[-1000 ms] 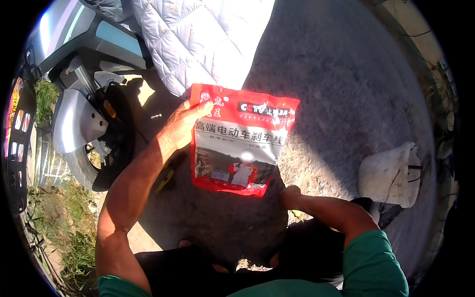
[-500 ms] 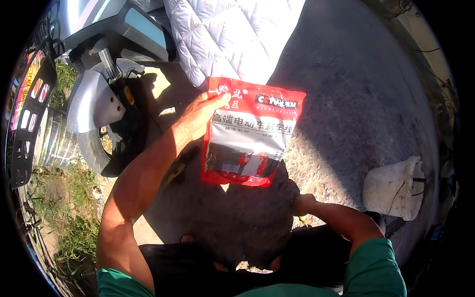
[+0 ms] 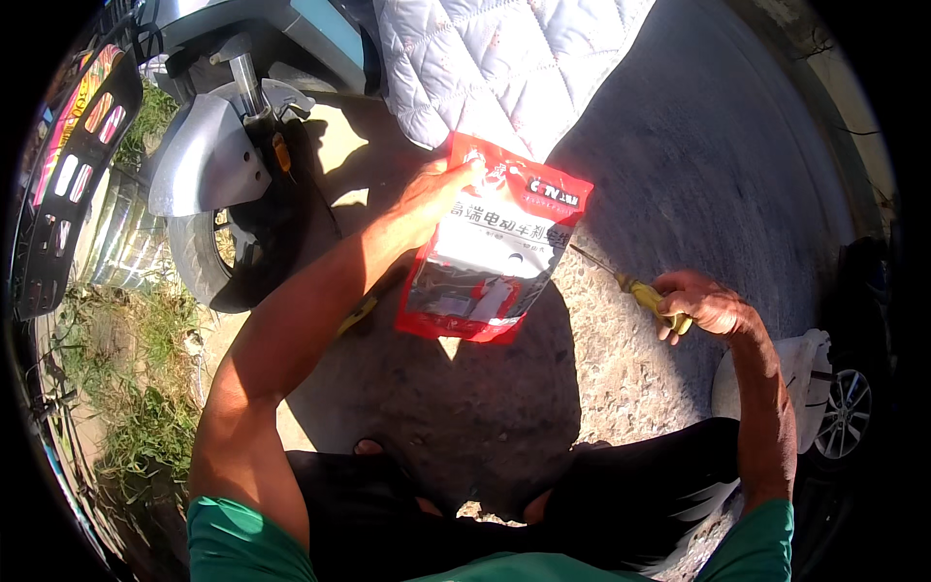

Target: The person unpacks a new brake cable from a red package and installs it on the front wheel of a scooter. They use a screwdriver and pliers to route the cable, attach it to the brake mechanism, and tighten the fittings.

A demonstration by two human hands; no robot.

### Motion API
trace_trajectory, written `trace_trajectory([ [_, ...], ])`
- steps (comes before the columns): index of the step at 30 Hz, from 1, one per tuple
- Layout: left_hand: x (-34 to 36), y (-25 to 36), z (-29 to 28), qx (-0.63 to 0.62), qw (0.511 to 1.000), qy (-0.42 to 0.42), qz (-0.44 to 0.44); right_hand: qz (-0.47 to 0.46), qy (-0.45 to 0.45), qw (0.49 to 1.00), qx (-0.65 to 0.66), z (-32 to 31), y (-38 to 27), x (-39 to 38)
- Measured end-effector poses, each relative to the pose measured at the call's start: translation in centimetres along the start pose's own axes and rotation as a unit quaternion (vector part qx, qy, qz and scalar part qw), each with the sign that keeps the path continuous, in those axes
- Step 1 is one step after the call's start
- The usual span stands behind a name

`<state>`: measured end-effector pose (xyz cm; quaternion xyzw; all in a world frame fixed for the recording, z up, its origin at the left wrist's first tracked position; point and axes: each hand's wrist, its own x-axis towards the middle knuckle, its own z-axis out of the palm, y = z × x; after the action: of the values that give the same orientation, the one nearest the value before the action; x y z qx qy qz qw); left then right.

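My left hand (image 3: 432,199) grips a red, white and grey plastic package (image 3: 490,281) at its upper left side, thumb across the front, holding it tilted in front of me. My right hand (image 3: 696,303) is closed around the yellow handle of a screwdriver (image 3: 637,289). Its thin shaft points up and left, with the tip close to the package's right edge; whether they touch I cannot tell. A yellow item (image 3: 359,315) lies on the ground, partly hidden behind my left forearm.
A scooter's front wheel with silver fender (image 3: 201,155) stands at upper left, beside a hanging white quilted cover (image 3: 504,48). At right are a white bucket (image 3: 781,388), partly behind my right forearm, and a car wheel (image 3: 842,415). Grass (image 3: 145,407) borders the concrete (image 3: 679,165) on the left.
My right hand has come up and rightward from low beside my knee, bringing the screwdriver into clear view. The package has moved slightly up and away in my left hand, and the view has shifted.
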<state>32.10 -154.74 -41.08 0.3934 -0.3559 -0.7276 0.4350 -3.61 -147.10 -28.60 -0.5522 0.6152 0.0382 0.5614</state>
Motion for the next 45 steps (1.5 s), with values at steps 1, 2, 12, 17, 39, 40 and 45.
trace_trajectory([
  [1,0.4,-0.2,-0.2,0.015,1.0,0.016,-0.003,-0.022,0.025,0.999,0.018,0.6,-0.5,-1.3],
  [2,0.5,-0.1,-0.6,0.033,0.999,0.031,-0.008,-0.045,0.049,0.997,0.04,1.3,-0.9,-2.1],
  [12,1.0,-0.6,0.0,0.205,0.976,0.063,0.046,-0.116,0.079,0.989,0.053,6.3,-4.5,-1.8],
  [17,0.3,0.0,4.8,0.36,0.927,0.03,0.102,-0.109,0.116,0.986,0.041,6.6,-3.6,0.1],
  [39,1.9,0.4,5.0,0.367,0.88,-0.044,0.3,-0.149,0.134,0.975,0.093,8.0,-3.8,1.3],
  [40,2.2,0.1,4.7,0.303,0.914,-0.04,0.268,-0.171,0.147,0.97,0.091,8.1,-3.5,1.5],
  [45,2.7,0.0,3.5,0.082,0.992,-0.002,0.092,-0.15,0.134,0.974,0.107,8.1,-4.2,0.9],
])
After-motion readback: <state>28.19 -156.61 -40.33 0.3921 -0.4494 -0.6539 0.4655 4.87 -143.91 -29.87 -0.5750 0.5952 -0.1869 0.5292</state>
